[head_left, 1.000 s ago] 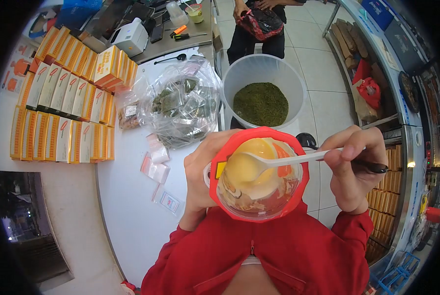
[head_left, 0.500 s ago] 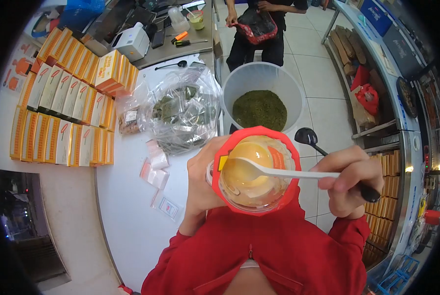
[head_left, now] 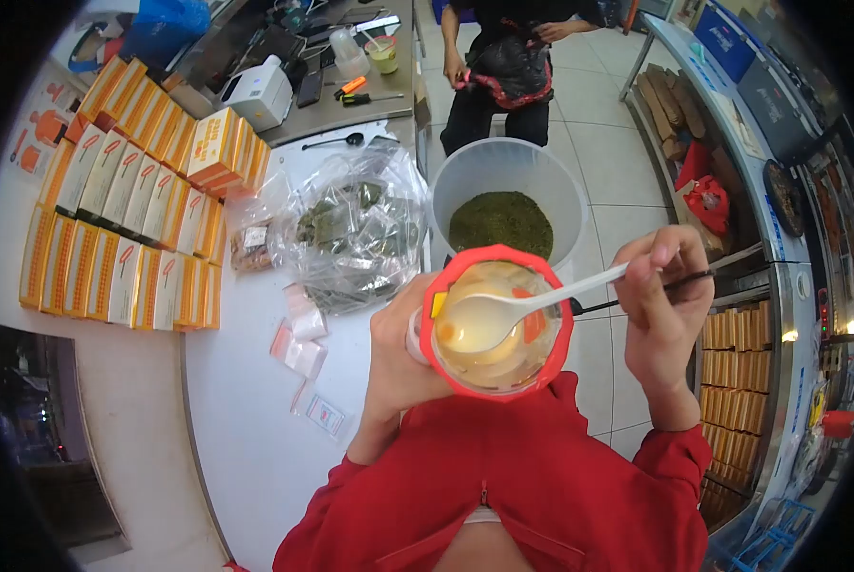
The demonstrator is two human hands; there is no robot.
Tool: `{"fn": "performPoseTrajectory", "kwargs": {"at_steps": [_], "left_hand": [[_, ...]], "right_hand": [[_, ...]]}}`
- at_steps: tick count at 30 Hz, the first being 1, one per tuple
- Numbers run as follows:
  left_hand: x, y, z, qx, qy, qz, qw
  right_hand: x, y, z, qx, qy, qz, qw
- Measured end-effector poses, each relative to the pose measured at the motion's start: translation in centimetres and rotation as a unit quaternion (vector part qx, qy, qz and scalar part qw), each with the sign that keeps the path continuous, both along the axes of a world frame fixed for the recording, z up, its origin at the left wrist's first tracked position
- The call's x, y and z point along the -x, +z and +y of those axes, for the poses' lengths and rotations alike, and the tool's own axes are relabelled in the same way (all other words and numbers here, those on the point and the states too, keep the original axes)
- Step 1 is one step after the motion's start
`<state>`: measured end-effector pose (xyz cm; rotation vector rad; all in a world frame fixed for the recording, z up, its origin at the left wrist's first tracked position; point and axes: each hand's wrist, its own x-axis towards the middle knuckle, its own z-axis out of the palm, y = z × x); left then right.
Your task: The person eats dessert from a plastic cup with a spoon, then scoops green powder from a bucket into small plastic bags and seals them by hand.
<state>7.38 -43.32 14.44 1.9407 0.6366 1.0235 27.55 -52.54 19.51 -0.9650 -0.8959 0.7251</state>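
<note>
My left hand (head_left: 400, 348) is wrapped round a clear plastic jar with a red rim (head_left: 566, 348), its mouth facing me. Pale yellow liquid and a deeper yellow smear show inside. Between the fingers of my right hand (head_left: 663, 310) is a white plastic spoon (head_left: 579, 288), its bowl over the jar's mouth with yellowish liquid in it. The same hand also keeps a black long-handled spoon (head_left: 598, 307), whose bowl is mostly hidden behind the jar. Beyond the jar stands a translucent bucket (head_left: 572, 191) with dark green ground herb (head_left: 498, 219) in it.
Left on the white table (head_left: 246, 400) lie a big clear bag of green packets (head_left: 360, 229) and small sachets (head_left: 298, 353). Orange-white boxes (head_left: 122, 210) are stacked further left. A co-worker (head_left: 503, 67) holds a black-red bag beyond the bucket. Metal shelving (head_left: 780, 315) stands right.
My right hand has risen and turned, tilting the white spoon up towards its handle end. The black spoon's bowl has dropped behind the jar. The co-worker's bag has shifted.
</note>
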Motion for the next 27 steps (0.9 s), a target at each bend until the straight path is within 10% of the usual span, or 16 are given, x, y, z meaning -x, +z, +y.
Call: {"fn": "performPoseTrajectory", "kwargs": {"at_steps": [27], "left_hand": [[-0.2,-0.1,-0.1,-0.026,0.049,0.001,0.998]], "right_hand": [[0.7,-0.2,1.0,-0.003,-0.102,-0.032,0.994]]}}
